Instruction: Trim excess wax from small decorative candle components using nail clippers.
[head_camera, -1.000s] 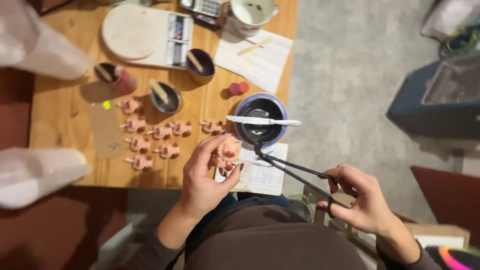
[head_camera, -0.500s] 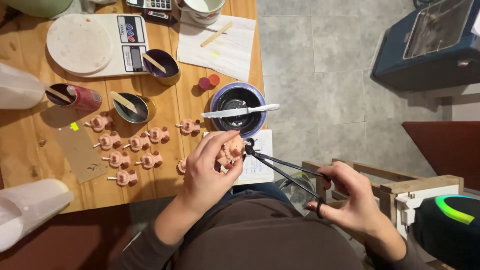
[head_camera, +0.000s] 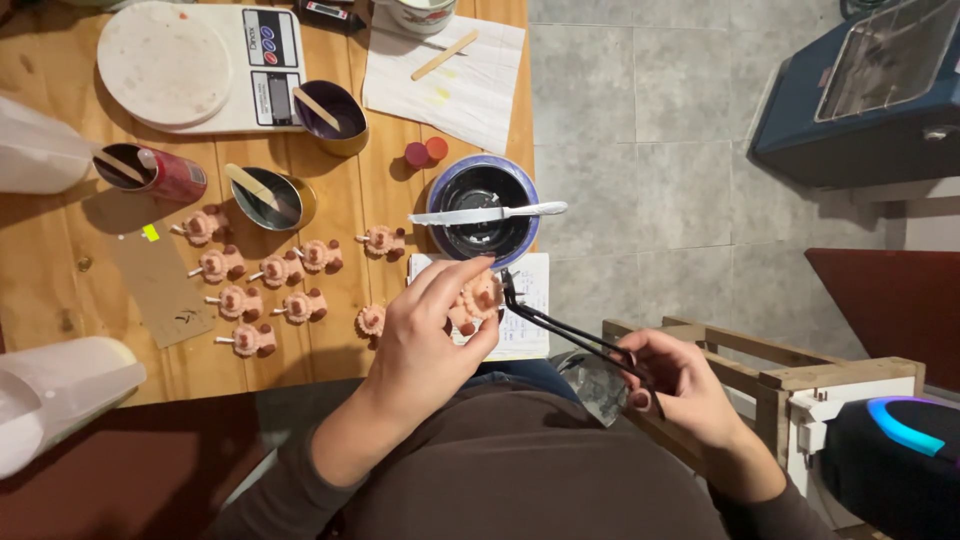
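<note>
Left hand (head_camera: 425, 335) fingers pinch a pink figurine (head_camera: 478, 298); right hand (head_camera: 680, 385) squeezes black tweezers (head_camera: 560, 325), tips just beside fig.

The left hand (head_camera: 425, 335) covers most of the small pink figure (head_camera: 478, 297) it holds, so its shape cannot be told, and the tweezers (head_camera: 565, 330) vanish at their far end inside the right hand (head_camera: 680, 385). A white jug (head_camera: 50, 400) at lower left, another white container (head_camera: 35, 150) and the blue box (head_camera: 860, 90) are cut by the frame's edges.
</note>
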